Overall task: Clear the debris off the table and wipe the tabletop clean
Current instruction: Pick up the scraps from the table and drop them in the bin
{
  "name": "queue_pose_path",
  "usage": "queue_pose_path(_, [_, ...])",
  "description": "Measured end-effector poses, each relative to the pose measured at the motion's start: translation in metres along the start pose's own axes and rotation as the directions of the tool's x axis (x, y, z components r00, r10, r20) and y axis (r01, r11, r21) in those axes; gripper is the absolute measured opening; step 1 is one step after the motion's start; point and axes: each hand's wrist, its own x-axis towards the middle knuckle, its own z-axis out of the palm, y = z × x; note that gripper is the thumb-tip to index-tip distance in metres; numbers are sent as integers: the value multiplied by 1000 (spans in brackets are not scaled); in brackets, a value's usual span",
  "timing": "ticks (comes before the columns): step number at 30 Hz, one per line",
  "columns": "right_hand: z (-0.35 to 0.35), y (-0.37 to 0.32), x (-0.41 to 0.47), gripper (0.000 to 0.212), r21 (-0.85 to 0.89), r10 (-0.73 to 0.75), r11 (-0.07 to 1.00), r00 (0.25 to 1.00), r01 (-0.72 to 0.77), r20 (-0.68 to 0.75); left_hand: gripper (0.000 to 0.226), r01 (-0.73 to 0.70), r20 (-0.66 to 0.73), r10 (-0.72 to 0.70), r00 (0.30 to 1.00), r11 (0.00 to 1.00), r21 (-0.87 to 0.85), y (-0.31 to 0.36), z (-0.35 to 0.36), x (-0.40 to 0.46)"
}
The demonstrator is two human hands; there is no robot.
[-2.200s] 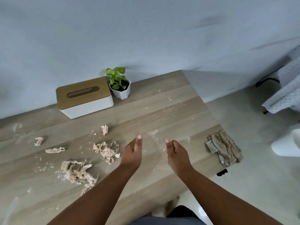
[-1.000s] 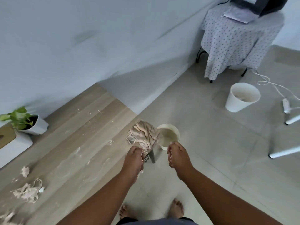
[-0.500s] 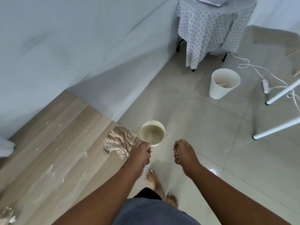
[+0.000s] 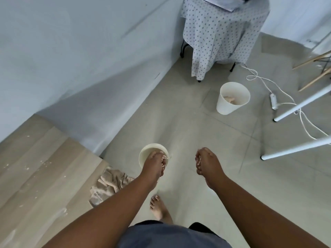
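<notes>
While both arms reach forward from the bottom of the frame, the left hand (image 4: 154,164) hangs at centre frame over a small cream bucket (image 4: 143,154) on the floor (image 4: 188,131), its fingers (image 4: 163,164) curled downward and close together. Something pale shows among them, but whether they hold debris cannot be told. The right hand (image 4: 207,164) is level with it, a little to the right and apart from it, fingers bunched loosely inward; whether it holds anything cannot be told either.

At the left edge of the frame runs the wooden tabletop (image 4: 35,176), with pale crumbs (image 4: 26,169) and whitish smears scattered over it. A crumpled beige cloth (image 4: 111,185) lies at the tabletop's near corner, partly hanging over the edge, just left of the left forearm and just below and left of the bucket.

In the upper right, a white wastebasket (image 4: 231,102) stands on the floor well apart from the hands, with pale scraps (image 4: 230,100) inside it. Behind it, at the top of the frame, is a small table draped in a dotted cloth (image 4: 220,33). A white cord (image 4: 279,93) trails over the floor at the right, beside white slanting legs (image 4: 300,106). A bare foot (image 4: 159,210) shows on the floor below the left hand.
</notes>
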Motion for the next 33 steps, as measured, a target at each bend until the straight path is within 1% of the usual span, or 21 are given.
queue_pose_path(4, [24,1,8,19,-30,48,998,998,-47,50,14,39,-31,-39,999,999,-3,1,-8,17])
queue_pose_path(7, [35,-5,21,26,-102,48,994,991,-36,124,18,80,-93,-82,992,996,-24,7,-17,27])
queue_pose_path(10, [43,-17,43,29,-185,55,983,982,-21,180,18,128,-144,-136,980,990,-64,13,-21,38])
queue_pose_path(14, [56,-24,74,25,-296,85,955,961,-4,263,14,94,-240,-135,961,980,-176,16,-22,49])
queue_pose_path(17, [67,-25,99,23,-362,147,932,930,-16,338,14,79,-346,-156,925,971,-227,7,-21,54])
queue_pose_path(19, [71,-24,114,22,-390,197,920,905,-38,377,14,101,-387,-208,898,955,-281,3,-17,56])
queue_pose_path(21, [75,-24,131,23,-456,247,889,870,-29,427,18,118,-424,-259,868,937,-330,1,-11,62])
queue_pose_path(24, [80,-19,157,24,-533,299,846,839,-13,454,24,125,-432,-295,853,917,-380,0,0,79])
queue_pose_path(28, [91,-9,190,19,-584,342,811,837,-33,427,14,73,-416,-283,864,889,-453,-15,14,108])
queue_pose_path(30, [95,-2,202,19,-606,365,793,840,-55,402,14,105,-409,-312,858,884,-455,-24,18,120])
queue_pose_path(33, [100,15,224,19,-623,360,781,845,-41,396,17,180,-377,-394,838,853,-490,-38,22,147])
